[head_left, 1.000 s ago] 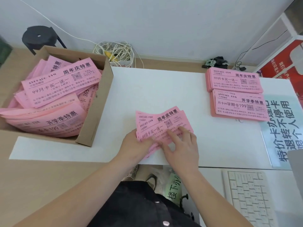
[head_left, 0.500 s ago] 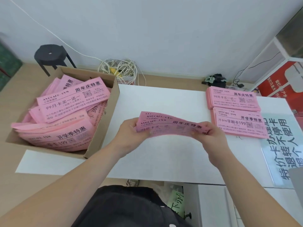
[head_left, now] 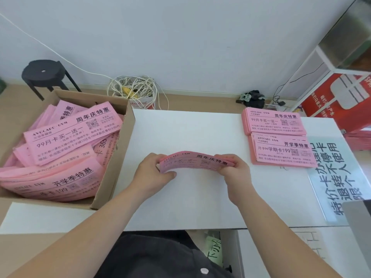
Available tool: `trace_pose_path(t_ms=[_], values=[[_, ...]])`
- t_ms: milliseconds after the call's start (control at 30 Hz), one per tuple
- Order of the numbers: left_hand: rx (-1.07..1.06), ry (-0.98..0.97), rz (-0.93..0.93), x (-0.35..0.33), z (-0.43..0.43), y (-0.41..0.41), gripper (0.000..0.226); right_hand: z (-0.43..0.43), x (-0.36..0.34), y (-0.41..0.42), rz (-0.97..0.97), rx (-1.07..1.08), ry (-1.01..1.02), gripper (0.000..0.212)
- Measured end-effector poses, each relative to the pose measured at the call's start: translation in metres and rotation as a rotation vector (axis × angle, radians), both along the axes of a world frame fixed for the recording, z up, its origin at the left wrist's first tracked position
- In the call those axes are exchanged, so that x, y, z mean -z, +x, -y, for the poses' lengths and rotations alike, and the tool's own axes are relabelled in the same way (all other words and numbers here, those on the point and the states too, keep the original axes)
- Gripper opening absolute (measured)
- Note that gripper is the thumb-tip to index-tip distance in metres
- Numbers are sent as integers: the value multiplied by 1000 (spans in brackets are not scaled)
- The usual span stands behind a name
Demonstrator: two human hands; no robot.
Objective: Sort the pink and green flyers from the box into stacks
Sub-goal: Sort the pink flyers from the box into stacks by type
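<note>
Pink flyers (head_left: pixel 195 160) with black print, brown cardboard box (head_left: pixel 114 169), white table (head_left: pixel 190 133), black stool (head_left: pixel 43 72).

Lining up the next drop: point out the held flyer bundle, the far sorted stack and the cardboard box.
held flyer bundle (head_left: pixel 197 161): head view, middle of its top sheet.
far sorted stack (head_left: pixel 274 121): head view, centre of its top flyer.
cardboard box (head_left: pixel 116 157): head view, outer wall facing the bundle.
</note>
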State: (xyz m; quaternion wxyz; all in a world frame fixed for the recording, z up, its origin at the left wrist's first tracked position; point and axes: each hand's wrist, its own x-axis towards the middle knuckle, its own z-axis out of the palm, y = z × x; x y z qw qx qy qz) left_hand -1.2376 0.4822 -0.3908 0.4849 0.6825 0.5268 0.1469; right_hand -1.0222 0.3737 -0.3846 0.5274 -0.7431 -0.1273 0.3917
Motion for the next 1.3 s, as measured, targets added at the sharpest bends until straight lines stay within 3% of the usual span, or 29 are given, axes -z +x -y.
trace_pose_path(t_ms=[133,267,367,567,800,967,1100,1167,1233,1300], values=[[9,-52,37,8,-3,14,16,-13,-5,0,0,90,-69,40],[54,-48,50,-8,-17,38,20,-21,-30,28,127,104,-118,35],[-22,-175,146,-26,-28,74,19,-25,-49,69,214,168,-178,29],[122,-394,148,-42,-23,179,17,-7,-64,160,348,210,-329,16],[109,-473,179,-23,2,271,22,25,-43,245,479,202,-471,56],[133,-390,143,-2,18,286,28,38,-22,269,544,120,-504,58],[163,-89,3,3,20,274,22,43,-11,269,622,83,-521,66],[213,-27,-37,4,22,266,20,45,-12,266,608,51,-508,72],[272,-73,-1,6,31,262,23,50,-15,262,534,-77,-544,96],[341,-108,16,5,40,261,28,55,-19,259,451,-264,-647,136]])
